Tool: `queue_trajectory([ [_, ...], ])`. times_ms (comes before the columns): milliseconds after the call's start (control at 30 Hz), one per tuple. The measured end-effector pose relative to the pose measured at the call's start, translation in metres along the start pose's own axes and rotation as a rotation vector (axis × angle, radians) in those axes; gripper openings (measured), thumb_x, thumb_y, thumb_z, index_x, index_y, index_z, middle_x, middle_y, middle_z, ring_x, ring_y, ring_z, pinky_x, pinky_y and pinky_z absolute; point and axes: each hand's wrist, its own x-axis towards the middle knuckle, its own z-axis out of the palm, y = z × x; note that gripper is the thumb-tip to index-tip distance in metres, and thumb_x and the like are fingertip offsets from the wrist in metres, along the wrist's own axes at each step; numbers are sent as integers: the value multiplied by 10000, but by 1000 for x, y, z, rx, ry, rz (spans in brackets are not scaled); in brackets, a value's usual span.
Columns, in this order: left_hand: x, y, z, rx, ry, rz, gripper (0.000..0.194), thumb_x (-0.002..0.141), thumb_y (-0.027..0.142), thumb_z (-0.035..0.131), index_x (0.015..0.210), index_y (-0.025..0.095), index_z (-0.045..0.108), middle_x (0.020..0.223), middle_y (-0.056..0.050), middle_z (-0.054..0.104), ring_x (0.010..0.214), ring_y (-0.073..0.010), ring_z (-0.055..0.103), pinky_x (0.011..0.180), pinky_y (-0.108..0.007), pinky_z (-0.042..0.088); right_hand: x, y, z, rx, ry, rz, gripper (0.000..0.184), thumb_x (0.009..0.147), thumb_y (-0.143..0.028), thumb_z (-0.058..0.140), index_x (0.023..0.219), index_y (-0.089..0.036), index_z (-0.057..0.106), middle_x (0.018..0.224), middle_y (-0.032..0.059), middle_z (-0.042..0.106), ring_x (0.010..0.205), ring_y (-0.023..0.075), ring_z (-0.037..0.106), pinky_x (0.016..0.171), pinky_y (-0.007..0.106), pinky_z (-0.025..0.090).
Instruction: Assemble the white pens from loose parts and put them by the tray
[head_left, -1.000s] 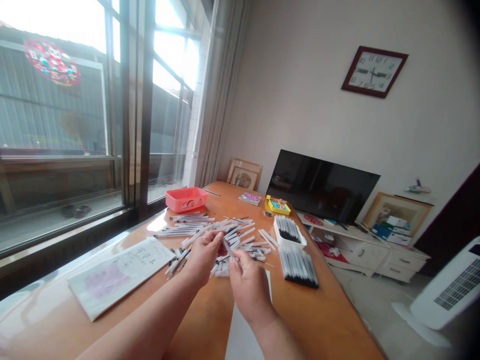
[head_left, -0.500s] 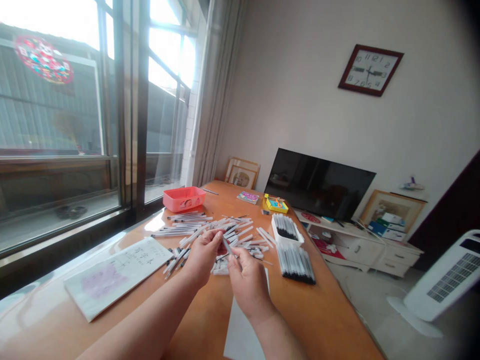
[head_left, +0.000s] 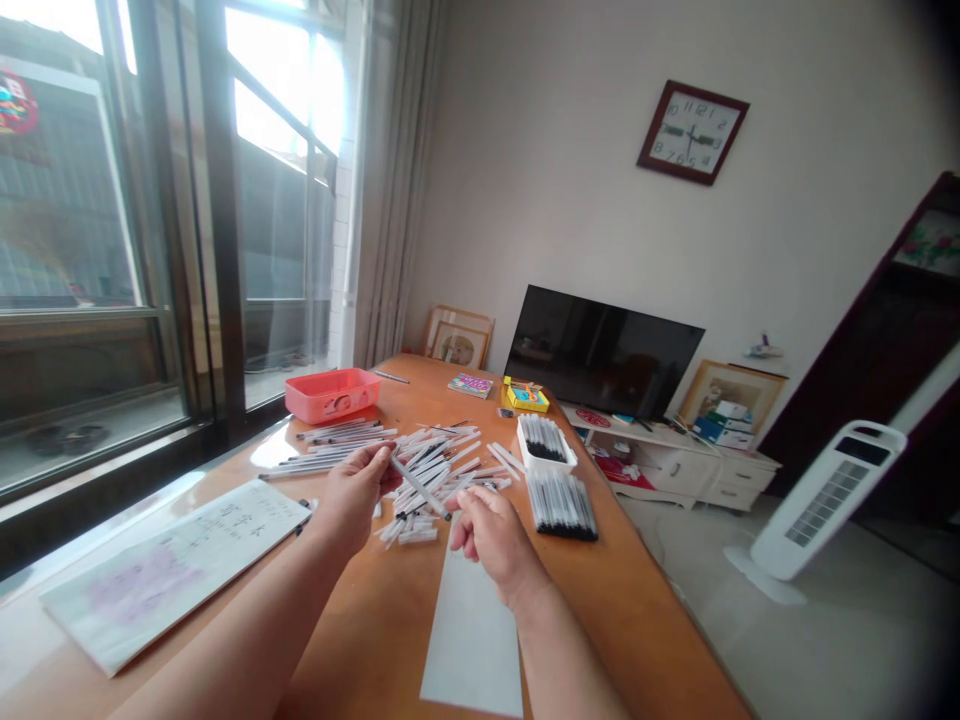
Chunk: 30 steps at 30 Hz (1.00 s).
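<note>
My left hand point(head_left: 358, 490) pinches one end of a pale, slim pen point(head_left: 420, 485) between thumb and fingers. The pen slants down to the right, its dark lower end just beside my right hand point(head_left: 487, 530). That hand has its thumb and fingers drawn together; whether anything small is between them is hidden. Beneath and beyond the hands lies a loose heap of pens and white pen parts point(head_left: 442, 450). A strip of white paper point(head_left: 472, 640) lies under my right wrist.
A white tray point(head_left: 551, 462) of black-ended pens stands on the right, with a row of similar pens point(head_left: 562, 508) before it. A red plastic box point(head_left: 334, 398) sits at the back left. A writing booklet point(head_left: 172, 570) lies left, a yellow box point(head_left: 527, 396) farther back on the table point(head_left: 600, 620).
My hands have moved apart; the pen, earlier held between both, now extends from my left hand. My view has turned to the right.
</note>
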Motion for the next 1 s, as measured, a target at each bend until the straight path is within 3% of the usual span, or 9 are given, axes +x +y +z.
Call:
queue_trajectory([
  [100,2,-2,-1,1,15,9,566,621,523,871,1016,149,714,775,-17,698,668,-117,613,680,-252,525,0,-2,-6,-20,-48,65,332,910,-443,498,859,-151,647,548,-1,626,438,92,435,445,199,304],
  [267,4,-5,-1,8,15,15,541,653,500,862,1039,151,716,789,-23,702,677,-121,630,684,-254,541,-6,-8,-5,-99,-55,54,210,817,-361,609,733,-169,616,617,8,660,498,93,477,488,210,338],
  [400,2,-5,1,21,-9,-67,623,699,415,861,1236,175,656,878,-48,731,750,-141,684,741,-272,560,-4,-5,-8,-111,-1,22,179,787,-345,636,726,-177,621,620,1,657,525,104,475,517,223,355],
  [500,1,-3,1,91,-2,-73,735,726,364,858,1375,195,556,1002,-87,742,838,-171,714,754,-289,564,3,2,-19,-193,133,-47,187,795,-350,620,702,-188,619,613,-1,651,558,125,508,545,236,376],
  [633,4,-2,-1,168,33,-56,683,744,373,841,1333,163,567,1053,-107,725,879,-181,706,731,-283,554,10,3,-48,-493,435,-87,164,784,-347,611,694,-212,637,661,7,675,656,175,587,597,259,394],
  [800,5,0,-2,206,36,-47,571,737,391,828,1217,158,626,1053,-96,715,865,-170,688,696,-263,533,9,-4,-90,-821,677,192,198,806,-396,565,713,-249,661,744,36,711,705,228,628,584,293,376],
  [1000,7,4,-3,194,67,-48,485,694,369,845,1096,162,670,960,-75,715,797,-158,665,635,-244,507,11,1,-114,-911,692,416,220,824,-421,551,842,-275,714,942,74,748,844,281,691,640,330,447],
])
